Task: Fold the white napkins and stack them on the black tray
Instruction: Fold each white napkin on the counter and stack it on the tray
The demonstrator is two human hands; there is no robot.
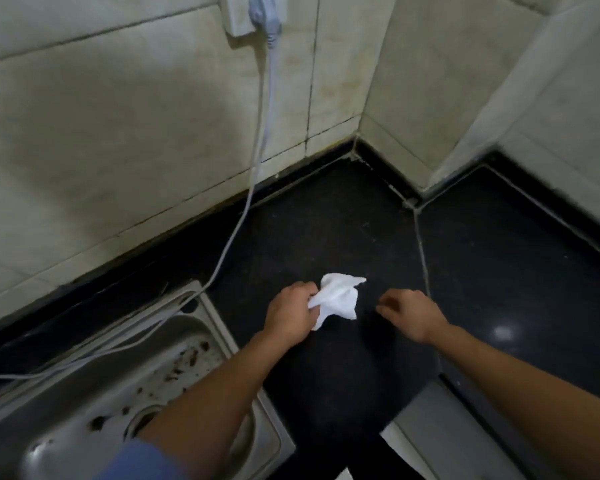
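Observation:
A crumpled white napkin (pixel 338 297) hangs just above the black countertop (pixel 326 230). My left hand (pixel 293 317) pinches its left edge. My right hand (pixel 413 315) hovers a short way to the right of the napkin with fingers loosely curled, apart from it and holding nothing. Under my forearms lies a matte black rounded shape (pixel 347 386) that looks like the black tray, reaching past the counter's front edge. I see no napkins on it.
A stainless steel sink (pixel 94 386) with dark specks sits at the lower left. A grey cable (pixel 243 206) runs from a wall socket (pixel 253 12) down across the sink rim. Tiled walls enclose the counter's far corner.

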